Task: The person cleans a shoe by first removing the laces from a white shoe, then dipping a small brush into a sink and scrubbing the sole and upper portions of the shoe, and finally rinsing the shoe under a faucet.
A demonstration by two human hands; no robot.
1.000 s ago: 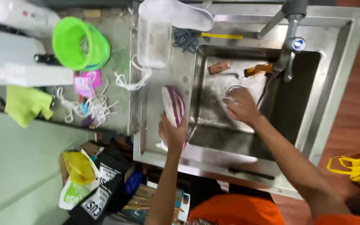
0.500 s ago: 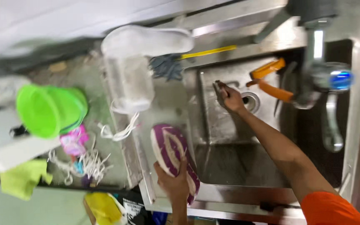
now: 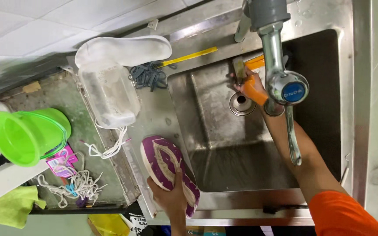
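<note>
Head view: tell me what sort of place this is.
Probably a home wash area or utility sink. A steel sink with a tap sits below a tiled wall; the left hand holds a purple shoe at the sink's edge, with laces beside it.

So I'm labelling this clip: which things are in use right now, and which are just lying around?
In use:
left hand holding the purple shoe on the sink edge
right hand gripping an orange-handled brush over the drain

Lying about:
white shoe
clear tub
green bucket
laces
yellow cloth
</note>
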